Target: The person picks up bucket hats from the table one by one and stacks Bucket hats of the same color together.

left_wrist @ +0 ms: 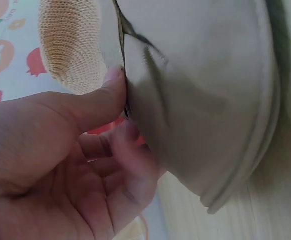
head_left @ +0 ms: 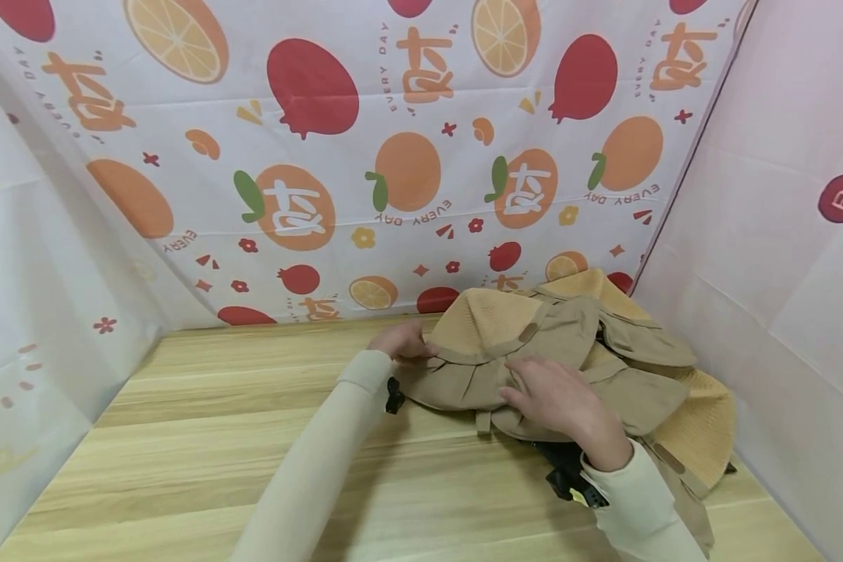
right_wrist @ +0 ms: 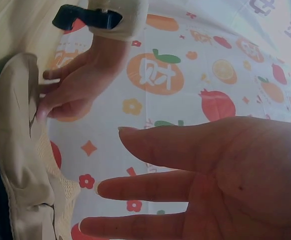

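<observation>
A sun hat [head_left: 457, 384] with a khaki cloth brim and a yellow knit crown lies at the front of a pile. My left hand [head_left: 402, 341] pinches it at its left side, where brim and crown meet. In the left wrist view the thumb presses on that seam, beside the wide brim [left_wrist: 205, 100], and the other fingers curl below. Over the right part of the same hat hovers my right hand [head_left: 558, 396]. Its fingers are extended and hold nothing in the right wrist view, with the hat [right_wrist: 23, 150] off to the left.
More khaki and yellow hats [head_left: 706, 421] overlap to the right, close to the right cloth wall [head_left: 766, 312]. A fruit-print cloth [head_left: 365, 187] hangs behind the wooden table [head_left: 204, 437]. Each wrist carries a black strap [head_left: 396, 396].
</observation>
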`<control>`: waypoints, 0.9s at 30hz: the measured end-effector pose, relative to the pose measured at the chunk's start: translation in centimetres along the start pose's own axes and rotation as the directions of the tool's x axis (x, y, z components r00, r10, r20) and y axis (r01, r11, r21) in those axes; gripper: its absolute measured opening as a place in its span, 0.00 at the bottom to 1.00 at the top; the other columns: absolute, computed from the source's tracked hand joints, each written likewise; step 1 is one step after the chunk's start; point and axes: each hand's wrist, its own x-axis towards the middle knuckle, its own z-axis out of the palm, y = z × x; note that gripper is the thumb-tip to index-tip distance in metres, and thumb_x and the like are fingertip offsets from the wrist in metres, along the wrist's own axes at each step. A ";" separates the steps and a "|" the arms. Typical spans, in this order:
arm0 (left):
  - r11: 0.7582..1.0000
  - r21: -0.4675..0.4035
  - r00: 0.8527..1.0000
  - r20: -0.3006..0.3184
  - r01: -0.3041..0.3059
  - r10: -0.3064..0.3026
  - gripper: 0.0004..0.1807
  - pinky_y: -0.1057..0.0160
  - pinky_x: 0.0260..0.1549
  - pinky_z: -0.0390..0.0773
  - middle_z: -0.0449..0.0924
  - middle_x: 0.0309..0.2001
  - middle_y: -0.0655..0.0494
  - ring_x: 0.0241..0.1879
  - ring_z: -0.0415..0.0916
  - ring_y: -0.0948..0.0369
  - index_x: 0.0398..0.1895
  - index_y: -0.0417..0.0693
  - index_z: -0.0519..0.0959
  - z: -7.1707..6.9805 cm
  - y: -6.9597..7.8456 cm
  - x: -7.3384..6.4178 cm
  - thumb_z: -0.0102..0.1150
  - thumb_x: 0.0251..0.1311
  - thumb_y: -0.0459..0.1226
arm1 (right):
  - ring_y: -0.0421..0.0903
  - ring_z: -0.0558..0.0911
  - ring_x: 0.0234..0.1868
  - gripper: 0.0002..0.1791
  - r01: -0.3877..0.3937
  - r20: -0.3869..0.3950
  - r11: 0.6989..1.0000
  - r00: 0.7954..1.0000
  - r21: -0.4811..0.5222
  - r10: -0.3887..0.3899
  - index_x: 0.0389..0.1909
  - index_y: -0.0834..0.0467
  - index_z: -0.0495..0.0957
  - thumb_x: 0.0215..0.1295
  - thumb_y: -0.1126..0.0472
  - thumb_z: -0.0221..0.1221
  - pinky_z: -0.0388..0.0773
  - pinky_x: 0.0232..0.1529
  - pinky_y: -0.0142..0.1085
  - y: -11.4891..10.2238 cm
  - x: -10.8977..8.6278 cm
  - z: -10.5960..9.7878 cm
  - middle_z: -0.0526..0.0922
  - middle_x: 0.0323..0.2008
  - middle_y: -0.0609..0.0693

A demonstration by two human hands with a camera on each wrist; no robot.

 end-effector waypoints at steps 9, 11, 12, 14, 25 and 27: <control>0.999 0.019 0.995 -0.091 -0.035 0.036 0.19 0.63 0.30 0.82 0.71 0.23 0.58 0.25 0.82 0.61 0.26 0.46 0.73 -1.3 -2.0 -3.2 0.65 0.69 0.46 | 0.55 0.85 0.55 0.26 0.004 0.007 1.000 1.000 0.010 -0.004 0.67 0.63 0.76 0.75 0.53 0.60 0.81 0.54 0.54 0.0 0.5 -0.3 0.88 0.42 0.56; 0.999 0.022 0.992 -0.116 -0.048 0.050 0.17 0.63 0.30 0.81 0.75 0.27 0.55 0.25 0.83 0.59 0.31 0.43 0.75 -1.7 -2.5 -4.1 0.66 0.68 0.45 | 0.50 0.86 0.45 0.26 0.005 0.012 1.000 1.000 0.022 -0.005 0.67 0.63 0.76 0.75 0.53 0.60 0.81 0.52 0.52 0.1 0.5 -0.5 0.85 0.29 0.52; 0.998 0.020 0.991 -0.125 -0.054 0.056 0.15 0.62 0.30 0.81 0.76 0.30 0.54 0.26 0.83 0.59 0.34 0.42 0.76 -1.9 -2.7 -4.5 0.67 0.68 0.44 | 0.48 0.85 0.42 0.27 0.003 0.014 1.000 1.000 0.024 -0.004 0.67 0.64 0.75 0.75 0.53 0.60 0.81 0.51 0.52 0.2 0.6 -0.6 0.83 0.27 0.50; 0.998 0.011 0.988 -0.140 -0.061 0.062 0.13 0.62 0.29 0.80 0.78 0.32 0.54 0.26 0.83 0.58 0.36 0.41 0.78 -2.2 -3.0 -5.2 0.67 0.68 0.43 | 0.44 0.83 0.34 0.27 -0.007 0.033 0.999 0.999 0.038 0.006 0.69 0.64 0.74 0.75 0.53 0.59 0.82 0.49 0.50 0.4 0.8 -0.7 0.82 0.23 0.49; 0.990 0.011 0.978 -0.156 -0.141 0.141 0.24 0.64 0.25 0.83 0.66 0.12 0.62 0.18 0.79 0.61 0.12 0.48 0.70 -2.5 -4.5 -7.3 0.68 0.66 0.34 | 0.64 0.81 0.62 0.28 -0.050 0.072 0.998 0.996 -0.041 0.053 0.69 0.66 0.72 0.75 0.56 0.60 0.80 0.59 0.57 3.1 5.1 -2.6 0.79 0.65 0.65; 0.989 0.014 0.976 -0.159 -0.148 0.148 0.27 0.63 0.25 0.84 0.63 0.11 0.62 0.16 0.76 0.62 0.10 0.48 0.67 -2.5 -4.8 -7.6 0.68 0.65 0.33 | 0.64 0.80 0.63 0.27 -0.041 0.091 0.997 0.995 -0.066 0.047 0.68 0.66 0.73 0.74 0.58 0.61 0.80 0.59 0.57 3.5 6.3 -3.2 0.79 0.65 0.66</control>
